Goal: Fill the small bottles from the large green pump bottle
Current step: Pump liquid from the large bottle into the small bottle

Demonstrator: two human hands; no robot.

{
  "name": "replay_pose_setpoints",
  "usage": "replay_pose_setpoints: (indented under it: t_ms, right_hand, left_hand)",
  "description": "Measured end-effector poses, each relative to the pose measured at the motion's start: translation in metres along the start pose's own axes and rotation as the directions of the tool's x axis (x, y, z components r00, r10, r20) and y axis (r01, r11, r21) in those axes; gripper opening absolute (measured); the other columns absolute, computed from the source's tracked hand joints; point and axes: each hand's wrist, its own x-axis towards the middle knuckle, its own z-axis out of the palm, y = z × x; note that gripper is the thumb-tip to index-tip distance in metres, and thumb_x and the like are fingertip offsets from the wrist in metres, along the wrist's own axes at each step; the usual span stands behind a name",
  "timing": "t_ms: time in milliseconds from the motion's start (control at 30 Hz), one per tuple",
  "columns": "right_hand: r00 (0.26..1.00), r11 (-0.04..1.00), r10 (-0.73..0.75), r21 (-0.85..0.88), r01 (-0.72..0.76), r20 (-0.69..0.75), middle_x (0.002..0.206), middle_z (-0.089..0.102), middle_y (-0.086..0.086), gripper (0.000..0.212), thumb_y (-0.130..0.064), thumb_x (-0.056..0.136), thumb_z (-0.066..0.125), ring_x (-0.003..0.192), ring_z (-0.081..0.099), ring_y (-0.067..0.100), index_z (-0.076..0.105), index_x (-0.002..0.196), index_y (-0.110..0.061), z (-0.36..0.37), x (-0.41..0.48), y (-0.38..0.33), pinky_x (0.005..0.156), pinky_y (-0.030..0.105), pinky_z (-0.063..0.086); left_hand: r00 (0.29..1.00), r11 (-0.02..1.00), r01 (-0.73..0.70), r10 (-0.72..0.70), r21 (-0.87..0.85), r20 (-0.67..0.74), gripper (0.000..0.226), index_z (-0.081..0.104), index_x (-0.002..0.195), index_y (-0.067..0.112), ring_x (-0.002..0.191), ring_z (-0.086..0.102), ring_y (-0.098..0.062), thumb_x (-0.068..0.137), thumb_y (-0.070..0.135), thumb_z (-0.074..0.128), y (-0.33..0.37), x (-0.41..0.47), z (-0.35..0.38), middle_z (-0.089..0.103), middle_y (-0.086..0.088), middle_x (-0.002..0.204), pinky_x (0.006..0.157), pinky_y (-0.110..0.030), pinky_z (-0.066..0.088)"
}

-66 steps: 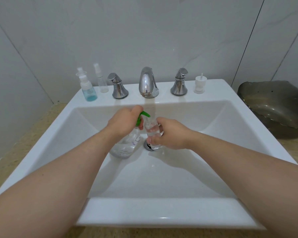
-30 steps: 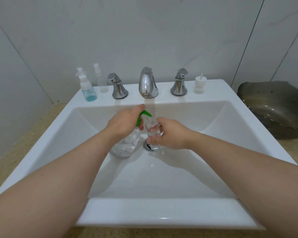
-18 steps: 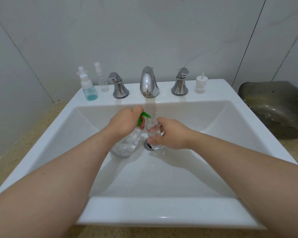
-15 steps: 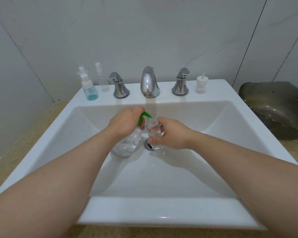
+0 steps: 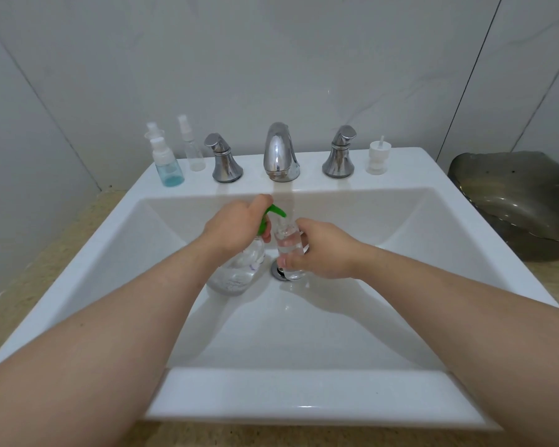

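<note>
Gripping pump bottle [image 5: 236,272] with left hand [image 5: 236,227], fingers curled at green head, for pressing. Clasping small bottle [image 5: 289,250] in right hand [image 5: 323,250], mouth under spout [image 5: 276,210]. Kept low in sink [image 5: 304,398], likely against spills.

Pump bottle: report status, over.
Left hand grips green pump bottle. Right hand holds small bottle at the nozzle, over the drain. Nothing seen in the way.
</note>
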Motion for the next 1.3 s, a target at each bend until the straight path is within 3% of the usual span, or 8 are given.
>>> replay_pose_setpoints:
  t_ms: [567,867,1100,1300]
  right_hand:
    - [1.0,1.0,-0.005,-0.011,0.005,0.01,0.124,0.06,-0.014,0.051,-0.045,0.086,0.079,0.107,0.061,0.013,0.056,0.127,-0.025,-0.001,-0.0028,-0.0021,0.095,0.032,0.051]
    - [1.0,1.0,0.004,-0.004,-0.004,-0.003,0.116,0.06,-0.015,0.05,-0.044,0.085,0.079,0.104,0.06,0.013,0.057,0.124,-0.023,-0.0017,-0.0019,-0.0014,0.092,0.031,0.051]
    - [1.0,1.0,0.004,0.003,-0.004,0.002,0.105,0.055,-0.022,0.049,-0.044,0.085,0.08,0.097,0.059,0.009,0.055,0.124,-0.026,-0.0012,-0.0015,-0.0008,0.083,0.026,0.047]
    - [1.0,1.0,0.006,0.0,-0.006,0.007,0.112,0.058,-0.018,0.05,-0.044,0.086,0.079,0.099,0.06,0.011,0.055,0.125,-0.025,-0.0007,-0.0018,-0.0008,0.089,0.029,0.05]
  left_hand:
    - [0.999,1.0,-0.025,0.026,-0.003,0.028,0.056,0.063,0.053,0.019,0.071,0.054,-0.024,0.079,0.055,0.028,-0.0016,0.0002,-0.0009,0.074,-0.005,0.076,0.089,-0.053,0.051]
    - [1.0,0.999,-0.021,0.022,0.043,-0.018,0.074,0.064,0.052,0.018,0.079,0.062,-0.027,0.083,0.073,0.026,-0.0004,-0.0002,0.0001,0.074,-0.002,0.077,0.088,-0.045,0.047]
    - [1.0,1.0,-0.027,0.027,0.004,-0.006,0.066,0.063,0.05,0.019,0.068,0.054,-0.022,0.084,0.065,0.029,-0.0013,0.0005,0.0005,0.071,0.003,0.068,0.084,-0.044,0.047]
    - [0.999,0.999,-0.04,0.04,-0.002,0.003,0.062,0.062,0.05,0.019,0.065,0.05,-0.021,0.084,0.059,0.029,-0.0012,0.001,0.0008,0.072,-0.003,0.074,0.078,-0.042,0.046]
